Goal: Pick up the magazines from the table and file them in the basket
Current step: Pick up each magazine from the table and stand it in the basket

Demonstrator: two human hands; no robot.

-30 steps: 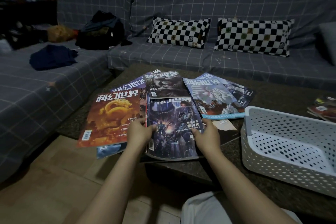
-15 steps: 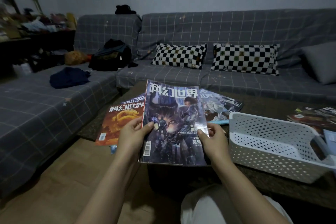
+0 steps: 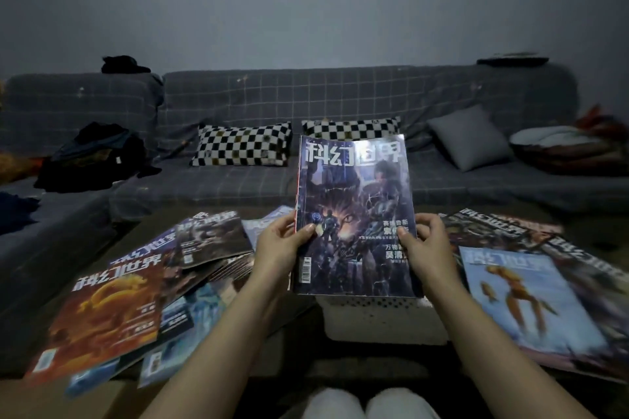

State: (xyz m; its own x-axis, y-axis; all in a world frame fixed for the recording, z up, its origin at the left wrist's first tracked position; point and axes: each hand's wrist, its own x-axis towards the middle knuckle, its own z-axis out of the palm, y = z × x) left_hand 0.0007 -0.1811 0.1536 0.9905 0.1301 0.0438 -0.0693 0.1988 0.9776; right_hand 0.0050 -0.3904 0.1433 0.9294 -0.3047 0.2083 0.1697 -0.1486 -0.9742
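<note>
The person holds one dark-covered magazine [image 3: 355,214] upright, the left hand [image 3: 277,248] and right hand [image 3: 427,247] each pinching a side edge, thumbs on the cover. Both grips are narrow, closed on the magazine. Held upright and directly above the white basket [image 3: 381,316], it looks poised to be slid in on edge. To the left of the grip about five magazines [image 3: 102,313] lie fanned on the surface [image 3: 218,343]; to the right, at least three [image 3: 520,303], blurred and overlapping.
</note>
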